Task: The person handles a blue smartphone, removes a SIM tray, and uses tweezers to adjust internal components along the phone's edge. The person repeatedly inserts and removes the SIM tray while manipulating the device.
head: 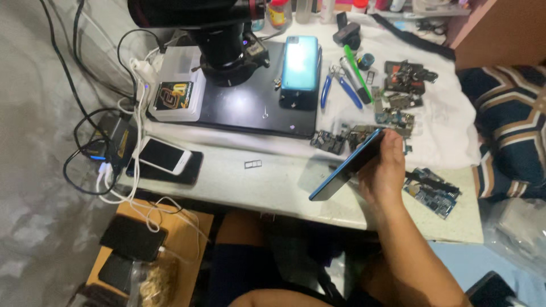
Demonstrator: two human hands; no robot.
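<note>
The fingers [391,149] of my right hand [384,176] are curled and pressed close together around the far edge of a blue phone [348,165], with the thumb side facing me and the fingertips hidden behind the phone, so I cannot tell how they sit on its back. The phone is tilted on edge, one corner low toward me and the other raised by my fingers, held just above the pale worktable [273,185]. I take the black microscope base [256,102] as my landmark: the held phone is to the right of and nearer me than its near right corner. On that base, at its right side, a teal phone [300,63] lies flat. Just right of the base lie blue-handled pliers [338,85] and a green tool [357,71], and farther right loose circuit boards [398,108] are scattered on a white cloth [449,131]. Another board [432,193] lies right of my hand. Nearer me than the base, a small SIM tray [253,164] lies alone on the table. Left of and nearer me than the base's left corner, a white phone [162,155] rests on top of a dark one. My left hand is out of view.
</note>
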